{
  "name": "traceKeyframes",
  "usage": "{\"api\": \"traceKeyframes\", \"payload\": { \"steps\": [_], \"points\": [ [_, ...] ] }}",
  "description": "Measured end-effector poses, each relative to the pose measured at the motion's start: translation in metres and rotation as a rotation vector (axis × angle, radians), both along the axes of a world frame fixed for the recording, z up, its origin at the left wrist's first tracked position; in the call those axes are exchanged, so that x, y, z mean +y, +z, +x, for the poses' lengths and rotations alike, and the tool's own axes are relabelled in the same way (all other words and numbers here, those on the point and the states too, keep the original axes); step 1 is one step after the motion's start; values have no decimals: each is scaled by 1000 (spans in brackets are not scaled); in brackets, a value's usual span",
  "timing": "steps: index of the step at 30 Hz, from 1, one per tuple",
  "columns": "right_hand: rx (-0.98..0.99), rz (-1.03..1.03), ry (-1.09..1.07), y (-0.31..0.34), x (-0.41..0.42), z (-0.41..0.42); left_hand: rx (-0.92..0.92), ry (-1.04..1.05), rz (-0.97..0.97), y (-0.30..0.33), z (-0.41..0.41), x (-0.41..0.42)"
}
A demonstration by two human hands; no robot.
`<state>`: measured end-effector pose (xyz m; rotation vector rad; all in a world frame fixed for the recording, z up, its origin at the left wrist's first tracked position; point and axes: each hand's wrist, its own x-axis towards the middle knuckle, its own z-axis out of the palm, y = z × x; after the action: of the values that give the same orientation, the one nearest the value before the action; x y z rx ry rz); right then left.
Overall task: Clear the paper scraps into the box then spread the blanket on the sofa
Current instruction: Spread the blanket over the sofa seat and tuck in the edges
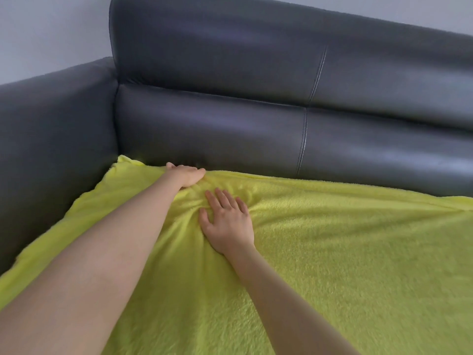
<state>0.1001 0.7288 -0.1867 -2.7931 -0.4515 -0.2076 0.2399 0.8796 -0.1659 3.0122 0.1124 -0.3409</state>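
The blanket (332, 252) is a yellow-green fleece cloth with a fuzzy, matt pile; it wrinkles into soft folds. The sofa (230, 129) is covered in dark grey leather or leather-like upholstery, smooth with a soft sheen, and shows stitched seams on the backrest. The wall (38, 34) behind has a plain, matt, pale finish.

Head view, single camera: worn on the person's head, looking forward and down, close over the sofa (230, 129) seat; backrest far, armrest left, both forearms entering from the near edge.
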Motion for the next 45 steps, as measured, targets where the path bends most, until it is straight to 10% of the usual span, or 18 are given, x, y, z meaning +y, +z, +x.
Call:
{"api": "traceKeyframes", "payload": {
  "steps": [13,29,34,39,45],
  "points": [
    [-25,-4,-9,0,0,-3,-991,-322,-147,-12,-29,4],
    [-192,77,-209,0,2,-9,-83,-188,-340,-1,-8,-20],
    [-122,70,-300,-2,1,-10,-334,-176,-388,-22,-15,-23],
    [-66,11,-298,-4,0,-7,-1029,-146,-466,-7,-36,-15],
    [-52,-4,-294,-3,-2,-7,-1012,176,-245,-7,-58,64]
  ]
}}
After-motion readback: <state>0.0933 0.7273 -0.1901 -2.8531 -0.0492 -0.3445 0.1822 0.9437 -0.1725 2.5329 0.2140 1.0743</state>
